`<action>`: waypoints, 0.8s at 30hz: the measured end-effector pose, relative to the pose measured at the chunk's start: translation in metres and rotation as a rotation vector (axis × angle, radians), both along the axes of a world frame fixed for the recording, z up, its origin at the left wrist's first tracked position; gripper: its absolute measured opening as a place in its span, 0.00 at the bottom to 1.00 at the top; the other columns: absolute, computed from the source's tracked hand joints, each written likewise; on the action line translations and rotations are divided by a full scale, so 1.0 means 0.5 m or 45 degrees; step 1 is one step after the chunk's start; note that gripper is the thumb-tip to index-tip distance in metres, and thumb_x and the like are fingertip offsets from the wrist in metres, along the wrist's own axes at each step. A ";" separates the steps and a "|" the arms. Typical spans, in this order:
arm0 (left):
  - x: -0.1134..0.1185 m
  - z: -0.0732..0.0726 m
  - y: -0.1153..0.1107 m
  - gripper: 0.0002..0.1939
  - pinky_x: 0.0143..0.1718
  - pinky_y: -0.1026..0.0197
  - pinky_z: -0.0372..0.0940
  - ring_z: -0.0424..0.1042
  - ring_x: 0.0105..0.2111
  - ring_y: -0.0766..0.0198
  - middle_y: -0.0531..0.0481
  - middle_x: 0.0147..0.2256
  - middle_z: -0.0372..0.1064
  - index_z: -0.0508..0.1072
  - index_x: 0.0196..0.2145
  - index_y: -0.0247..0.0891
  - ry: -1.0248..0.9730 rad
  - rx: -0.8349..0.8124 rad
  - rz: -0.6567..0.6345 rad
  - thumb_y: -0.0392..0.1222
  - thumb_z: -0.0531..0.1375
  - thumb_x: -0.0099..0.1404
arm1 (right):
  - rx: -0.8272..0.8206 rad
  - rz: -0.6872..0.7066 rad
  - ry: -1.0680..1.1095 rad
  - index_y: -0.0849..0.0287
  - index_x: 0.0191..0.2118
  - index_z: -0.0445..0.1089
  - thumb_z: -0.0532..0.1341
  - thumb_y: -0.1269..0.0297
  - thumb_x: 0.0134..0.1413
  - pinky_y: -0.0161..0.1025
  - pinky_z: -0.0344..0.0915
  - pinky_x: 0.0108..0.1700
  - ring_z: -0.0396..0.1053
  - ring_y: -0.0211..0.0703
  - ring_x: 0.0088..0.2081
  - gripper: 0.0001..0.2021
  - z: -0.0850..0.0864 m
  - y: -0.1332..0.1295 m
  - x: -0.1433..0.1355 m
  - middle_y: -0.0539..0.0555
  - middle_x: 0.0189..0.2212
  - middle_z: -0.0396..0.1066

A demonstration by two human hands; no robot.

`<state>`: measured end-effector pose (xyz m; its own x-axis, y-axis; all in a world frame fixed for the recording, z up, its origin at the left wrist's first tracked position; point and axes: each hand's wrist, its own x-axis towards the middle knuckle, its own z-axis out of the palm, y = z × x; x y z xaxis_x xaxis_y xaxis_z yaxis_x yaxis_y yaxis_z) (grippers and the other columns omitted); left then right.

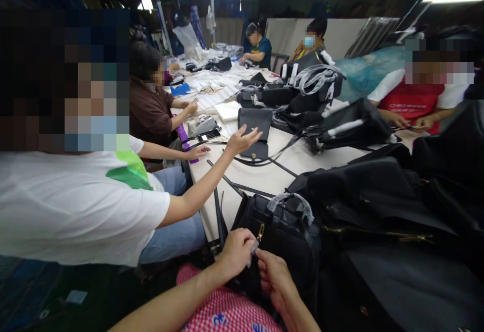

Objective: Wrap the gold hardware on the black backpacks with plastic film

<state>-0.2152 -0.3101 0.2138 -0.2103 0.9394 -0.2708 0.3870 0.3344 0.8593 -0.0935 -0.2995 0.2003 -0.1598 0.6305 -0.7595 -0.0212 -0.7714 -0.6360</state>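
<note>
A black handbag [287, 243] lies in front of me at the table edge, its handle [291, 202] wrapped in clear plastic. My left hand [236, 252] is closed in a pinch on a small piece of clear plastic wrap [252, 254], just below a gold metal clasp [260, 232] on the bag. From the other side, my right hand [275, 275] pinches the same plastic between thumb and forefinger. Whatever the plastic covers is too small to make out.
Large black bags [370, 211] crowd the right side. Black straps [219, 211] and a flat black bag [255, 125] lie on the white table [272, 175]. At my left sits a person, one hand [244, 140] held out over the table. Other people work further along.
</note>
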 end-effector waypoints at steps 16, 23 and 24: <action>-0.014 0.011 -0.005 0.12 0.32 0.64 0.59 0.70 0.31 0.63 0.50 0.29 0.74 0.75 0.29 0.36 0.124 -0.167 -0.091 0.35 0.52 0.59 | -0.171 -0.087 0.076 0.62 0.22 0.64 0.71 0.62 0.34 0.25 0.34 0.15 0.41 0.21 0.12 0.15 -0.005 -0.014 0.007 0.38 0.11 0.52; -0.008 0.028 -0.020 0.12 0.35 0.62 0.59 0.70 0.32 0.60 0.49 0.29 0.73 0.75 0.29 0.37 0.095 -0.069 -0.058 0.35 0.51 0.59 | 0.080 -0.034 0.056 0.61 0.20 0.65 0.72 0.50 0.30 0.26 0.33 0.16 0.41 0.21 0.12 0.21 0.030 -0.041 0.015 0.38 0.11 0.50; -0.006 0.030 -0.023 0.12 0.34 0.62 0.59 0.70 0.31 0.60 0.49 0.28 0.73 0.75 0.29 0.37 0.079 -0.054 -0.059 0.35 0.51 0.59 | 0.089 -0.028 0.063 0.61 0.19 0.64 0.71 0.49 0.32 0.26 0.33 0.16 0.41 0.21 0.13 0.22 0.033 -0.042 0.012 0.38 0.11 0.49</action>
